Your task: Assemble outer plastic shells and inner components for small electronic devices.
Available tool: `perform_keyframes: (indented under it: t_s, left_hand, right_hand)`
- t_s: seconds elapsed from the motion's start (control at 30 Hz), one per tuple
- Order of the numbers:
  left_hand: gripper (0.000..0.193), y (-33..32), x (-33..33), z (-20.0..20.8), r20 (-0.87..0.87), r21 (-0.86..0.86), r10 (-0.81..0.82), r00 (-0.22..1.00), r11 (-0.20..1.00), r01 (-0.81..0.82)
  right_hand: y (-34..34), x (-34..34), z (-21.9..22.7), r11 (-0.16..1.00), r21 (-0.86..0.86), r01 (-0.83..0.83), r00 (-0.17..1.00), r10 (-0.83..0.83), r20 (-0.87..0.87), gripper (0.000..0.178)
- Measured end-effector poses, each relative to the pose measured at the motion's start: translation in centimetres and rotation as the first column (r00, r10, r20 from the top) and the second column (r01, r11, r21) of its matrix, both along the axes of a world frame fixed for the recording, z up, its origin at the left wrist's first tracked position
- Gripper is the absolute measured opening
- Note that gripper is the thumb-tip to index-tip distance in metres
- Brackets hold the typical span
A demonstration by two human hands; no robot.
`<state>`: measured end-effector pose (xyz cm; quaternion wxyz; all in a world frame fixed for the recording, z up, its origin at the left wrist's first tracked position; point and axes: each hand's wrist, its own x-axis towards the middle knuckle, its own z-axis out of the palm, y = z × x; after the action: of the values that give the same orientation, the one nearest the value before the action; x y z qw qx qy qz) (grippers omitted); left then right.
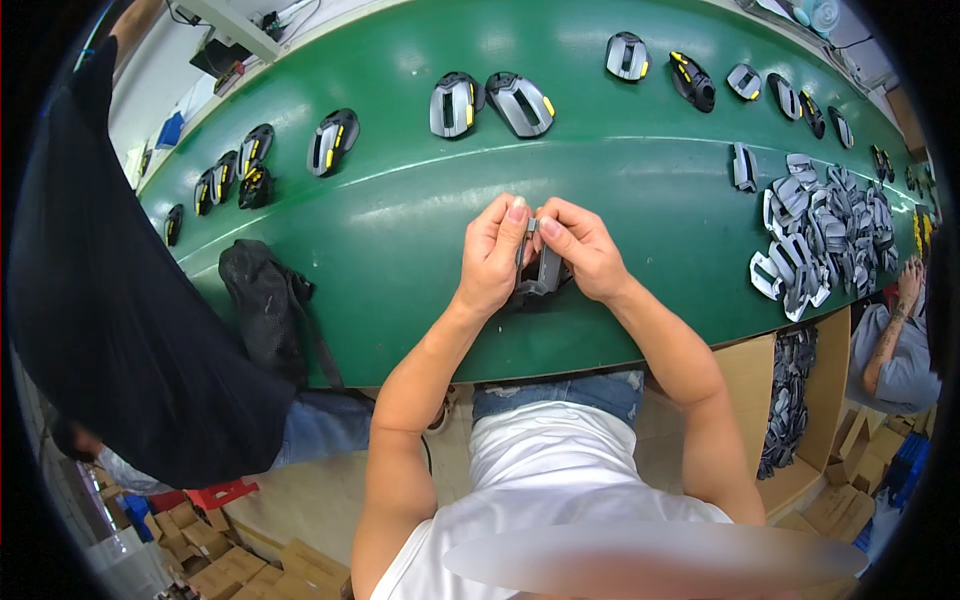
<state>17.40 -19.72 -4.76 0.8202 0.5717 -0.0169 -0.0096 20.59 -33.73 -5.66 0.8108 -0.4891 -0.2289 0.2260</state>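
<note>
The long green bench (pixel 400 240) is glossy enough to throw the light back in white patches and a pale streak along its length. Past the far edge, towards the left corner, there's a white frame (pixel 235 28) with cables beside it; the white surface (pixel 150 90) near it could be wall or tabletop, I can't tell. Below the near edge the floor (pixel 325 508) is pale beige. A carton (pixel 745 385) stands open close to that edge, right of its middle. Boxes (pixel 235 570) crowd the floor off the near left corner by something red (pixel 220 495); more boxes (pixel 840 510) lie off the right, beside a blue stack (pixel 908 465).
</note>
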Motion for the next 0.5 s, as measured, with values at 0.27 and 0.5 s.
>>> perform_keyframes:
  t_s: [0.27, 0.5]
  left_hand:
    - [0.029, -0.5, -0.5, -0.48, 0.041, -0.034, 0.044, 0.998, 0.999, -0.043]
    - [0.028, -0.95, -0.44, 0.15, 0.169, 0.234, 0.139, 0.976, 0.956, -0.176]
  right_hand:
    - [-0.24, -0.48, -0.36, 0.999, 0.005, -0.049, 0.998, 0.05, -0.045, 0.026]
    - [-0.32, -0.52, -1.2, 0.989, -0.094, 0.113, 0.988, -0.101, 0.117, 0.027]
